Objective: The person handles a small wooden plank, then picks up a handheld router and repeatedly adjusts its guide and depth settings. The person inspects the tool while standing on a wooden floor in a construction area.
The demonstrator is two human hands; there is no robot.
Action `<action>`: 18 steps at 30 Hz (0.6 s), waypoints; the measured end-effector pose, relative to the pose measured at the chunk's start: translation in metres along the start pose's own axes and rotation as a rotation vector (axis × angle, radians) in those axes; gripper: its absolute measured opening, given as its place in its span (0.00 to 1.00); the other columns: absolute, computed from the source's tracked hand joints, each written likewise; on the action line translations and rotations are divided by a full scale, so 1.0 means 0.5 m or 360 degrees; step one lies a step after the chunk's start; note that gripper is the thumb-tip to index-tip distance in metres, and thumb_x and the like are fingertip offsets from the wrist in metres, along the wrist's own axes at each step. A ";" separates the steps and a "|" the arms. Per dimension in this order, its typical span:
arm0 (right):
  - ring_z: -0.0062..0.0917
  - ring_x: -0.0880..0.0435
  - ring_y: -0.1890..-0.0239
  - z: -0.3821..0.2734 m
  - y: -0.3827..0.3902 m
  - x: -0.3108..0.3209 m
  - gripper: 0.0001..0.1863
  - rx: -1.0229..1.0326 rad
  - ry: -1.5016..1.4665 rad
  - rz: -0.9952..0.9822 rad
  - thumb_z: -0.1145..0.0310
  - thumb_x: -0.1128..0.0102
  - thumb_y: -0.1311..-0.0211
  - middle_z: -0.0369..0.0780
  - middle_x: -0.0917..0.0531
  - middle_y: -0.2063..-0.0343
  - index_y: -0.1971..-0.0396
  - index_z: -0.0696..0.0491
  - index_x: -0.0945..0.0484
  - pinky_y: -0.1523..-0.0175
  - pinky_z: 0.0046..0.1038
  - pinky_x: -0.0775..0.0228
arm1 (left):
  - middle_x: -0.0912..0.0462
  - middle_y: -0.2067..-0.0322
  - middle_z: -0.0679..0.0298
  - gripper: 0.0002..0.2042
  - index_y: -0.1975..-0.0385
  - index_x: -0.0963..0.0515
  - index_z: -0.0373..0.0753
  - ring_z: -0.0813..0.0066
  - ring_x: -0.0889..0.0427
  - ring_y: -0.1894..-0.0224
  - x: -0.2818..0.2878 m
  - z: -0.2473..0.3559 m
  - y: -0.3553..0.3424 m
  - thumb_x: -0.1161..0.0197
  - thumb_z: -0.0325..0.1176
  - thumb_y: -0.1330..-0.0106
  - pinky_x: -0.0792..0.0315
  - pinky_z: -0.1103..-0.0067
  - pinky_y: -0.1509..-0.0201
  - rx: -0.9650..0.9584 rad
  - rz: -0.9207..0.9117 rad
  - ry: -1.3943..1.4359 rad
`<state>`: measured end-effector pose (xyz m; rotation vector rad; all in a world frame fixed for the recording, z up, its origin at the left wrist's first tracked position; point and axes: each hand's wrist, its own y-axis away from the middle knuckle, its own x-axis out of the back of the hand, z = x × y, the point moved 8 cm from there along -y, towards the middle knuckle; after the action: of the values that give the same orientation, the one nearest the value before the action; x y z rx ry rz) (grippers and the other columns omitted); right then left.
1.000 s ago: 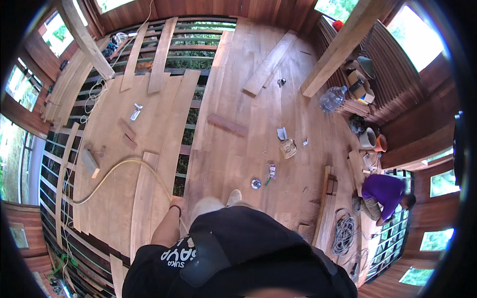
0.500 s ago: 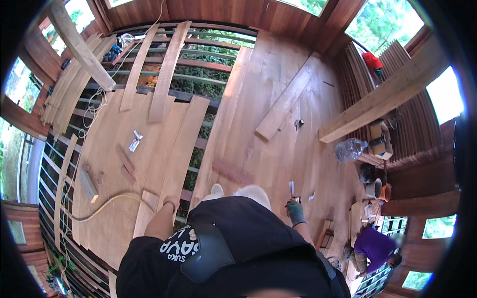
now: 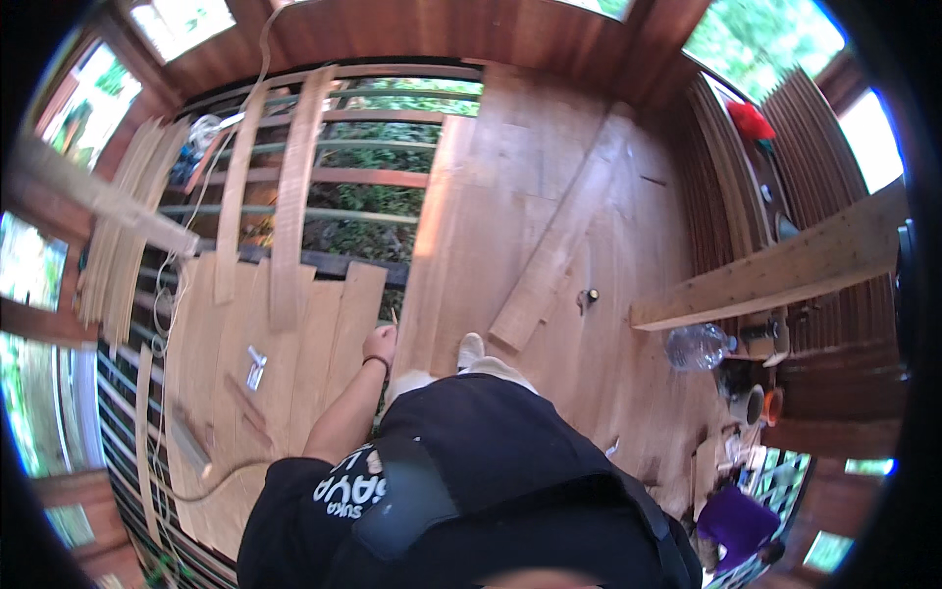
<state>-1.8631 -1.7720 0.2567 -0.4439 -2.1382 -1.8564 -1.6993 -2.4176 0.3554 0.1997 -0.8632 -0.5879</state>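
Note:
My left hand (image 3: 381, 344) is bare and closed, held above the right edge of the laid planks (image 3: 324, 324), near the gap in the floor. A thin pale tip (image 3: 394, 317) sticks up from the fist; what it belongs to is too small to make out. A dark band circles the wrist. My right hand is out of view, hidden by my body or beyond the picture. One of my shoes (image 3: 471, 348) stands on the finished wooden floor. Left of my arm lie a small white and grey tool (image 3: 256, 367) and a reddish wood offcut (image 3: 247, 408).
Open joists (image 3: 358, 212) with plants beneath span the far left, crossed by two loose boards (image 3: 294, 196). A wide plank (image 3: 559, 236) lies ahead. A slanting post (image 3: 765, 265) and plastic bottle (image 3: 699, 347) stand right. A person in purple (image 3: 738, 530) crouches at the lower right.
I have moved forward over the floor. My left hand has gone from low beside my body to farther ahead, closed. My gloved right hand, holding a tool earlier, has left the view.

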 end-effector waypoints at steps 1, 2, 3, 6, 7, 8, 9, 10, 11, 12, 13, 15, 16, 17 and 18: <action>0.33 0.11 0.59 -0.038 -0.018 0.072 0.10 0.0000 0.0018 0.0031 0.62 0.37 0.40 0.42 0.11 0.58 0.66 0.50 0.13 0.55 0.37 0.20 | 0.12 0.55 0.54 0.15 0.53 0.13 0.46 0.57 0.14 0.50 -0.030 0.022 -0.035 0.39 0.45 0.31 0.22 0.67 0.46 0.0055 -0.0104 -0.0048; 0.34 0.11 0.58 -0.084 -0.031 0.140 0.10 0.0038 0.0032 0.0079 0.61 0.36 0.41 0.43 0.11 0.57 0.65 0.50 0.13 0.55 0.37 0.20 | 0.11 0.55 0.56 0.14 0.54 0.13 0.45 0.59 0.13 0.52 -0.045 0.050 -0.055 0.38 0.43 0.32 0.22 0.69 0.47 -0.0012 -0.0139 -0.0010; 0.34 0.11 0.58 -0.136 -0.042 0.213 0.10 0.0091 0.0023 0.0142 0.61 0.36 0.41 0.43 0.11 0.57 0.65 0.50 0.13 0.55 0.37 0.20 | 0.10 0.59 0.59 0.14 0.55 0.13 0.41 0.66 0.12 0.56 -0.061 0.077 -0.079 0.39 0.41 0.30 0.21 0.72 0.49 0.0015 -0.0203 0.0135; 0.32 0.12 0.58 -0.351 -0.055 0.447 0.12 0.0484 -0.0078 0.0402 0.65 0.35 0.41 0.43 0.12 0.54 0.57 0.49 0.14 0.56 0.36 0.20 | 0.12 0.62 0.65 0.13 0.57 0.15 0.36 0.79 0.15 0.62 -0.111 0.195 -0.136 0.42 0.37 0.27 0.22 0.79 0.57 0.0208 -0.0513 0.0691; 0.31 0.13 0.57 -0.422 -0.054 0.524 0.14 0.0594 -0.0304 0.0444 0.66 0.34 0.41 0.43 0.12 0.53 0.54 0.48 0.15 0.57 0.36 0.20 | 0.13 0.62 0.65 0.14 0.57 0.15 0.35 0.79 0.16 0.63 -0.121 0.255 -0.159 0.42 0.38 0.26 0.21 0.79 0.57 0.0167 -0.0597 0.0700; 0.32 0.13 0.53 -0.483 -0.066 0.577 0.14 0.0499 -0.0860 0.0447 0.69 0.35 0.41 0.43 0.13 0.51 0.55 0.50 0.15 0.52 0.36 0.21 | 0.13 0.63 0.66 0.15 0.56 0.15 0.34 0.79 0.16 0.64 -0.130 0.310 -0.181 0.43 0.39 0.25 0.21 0.80 0.57 0.0197 -0.0658 0.0683; 0.34 0.14 0.48 -0.563 -0.068 0.637 0.13 0.0618 -0.1214 0.0516 0.71 0.36 0.42 0.44 0.15 0.48 0.55 0.52 0.16 0.47 0.36 0.21 | 0.13 0.63 0.66 0.15 0.56 0.16 0.35 0.79 0.16 0.65 -0.144 0.377 -0.202 0.43 0.41 0.25 0.21 0.80 0.59 0.0149 -0.0784 0.0700; 0.33 0.16 0.44 -0.650 -0.067 0.692 0.15 0.0809 -0.1280 0.0571 0.74 0.37 0.42 0.44 0.16 0.46 0.53 0.53 0.16 0.42 0.34 0.24 | 0.13 0.63 0.66 0.16 0.56 0.16 0.36 0.79 0.16 0.66 -0.163 0.444 -0.230 0.44 0.42 0.24 0.22 0.80 0.60 0.0156 -0.0871 0.0687; 0.33 0.18 0.40 -0.735 -0.067 0.746 0.18 0.1005 -0.1340 0.0615 0.77 0.39 0.42 0.44 0.17 0.44 0.50 0.53 0.17 0.37 0.33 0.26 | 0.13 0.62 0.67 0.19 0.52 0.18 0.37 0.80 0.16 0.65 -0.194 0.512 -0.254 0.46 0.47 0.23 0.22 0.80 0.62 0.0227 -0.1073 0.0769; 0.33 0.20 0.38 -0.811 -0.059 0.791 0.19 0.1171 -0.1250 0.0714 0.78 0.40 0.42 0.44 0.18 0.42 0.49 0.54 0.18 0.35 0.32 0.28 | 0.13 0.61 0.65 0.22 0.48 0.20 0.37 0.79 0.15 0.65 -0.223 0.577 -0.278 0.48 0.51 0.22 0.21 0.79 0.61 0.0309 -0.1255 0.0796; 0.33 0.21 0.37 -0.883 -0.063 0.825 0.20 0.1270 -0.1215 0.0717 0.80 0.41 0.41 0.44 0.19 0.40 0.47 0.55 0.18 0.32 0.31 0.30 | 0.13 0.59 0.63 0.24 0.45 0.22 0.37 0.77 0.14 0.63 -0.249 0.642 -0.295 0.50 0.53 0.22 0.20 0.78 0.60 0.0334 -0.1427 0.0820; 0.31 0.21 0.37 -1.022 -0.064 0.894 0.20 0.1514 -0.0935 0.0921 0.77 0.41 0.38 0.44 0.20 0.39 0.45 0.56 0.19 0.33 0.29 0.30 | 0.13 0.58 0.59 0.30 0.41 0.25 0.36 0.73 0.13 0.60 -0.296 0.772 -0.351 0.51 0.59 0.23 0.19 0.77 0.60 0.0351 -0.1710 0.0815; 0.29 0.20 0.38 -1.073 -0.087 0.909 0.20 0.1450 -0.1015 0.0860 0.75 0.42 0.35 0.43 0.20 0.38 0.43 0.57 0.20 0.34 0.28 0.29 | 0.14 0.57 0.58 0.30 0.42 0.25 0.36 0.73 0.13 0.61 -0.311 0.827 -0.375 0.51 0.60 0.23 0.19 0.77 0.61 0.0345 -0.1806 0.0850; 0.24 0.20 0.41 -1.121 -0.115 0.930 0.21 0.1386 -0.1180 0.0812 0.71 0.42 0.31 0.42 0.20 0.38 0.40 0.58 0.22 0.37 0.25 0.28 | 0.14 0.57 0.57 0.30 0.42 0.25 0.36 0.72 0.13 0.62 -0.327 0.878 -0.408 0.50 0.60 0.23 0.19 0.78 0.62 0.0397 -0.1865 0.0908; 0.19 0.19 0.43 -1.153 -0.144 0.960 0.22 0.1267 -0.1233 0.0798 0.66 0.42 0.26 0.41 0.19 0.38 0.37 0.59 0.24 0.41 0.23 0.26 | 0.13 0.59 0.57 0.26 0.46 0.24 0.35 0.72 0.12 0.65 -0.336 0.921 -0.444 0.45 0.55 0.24 0.19 0.79 0.64 0.0434 -0.1902 0.0970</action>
<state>-2.3278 -2.3281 0.4634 -1.4656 -2.6142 -0.4920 -2.2252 -2.4757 0.4535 1.1245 -0.1355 -1.4141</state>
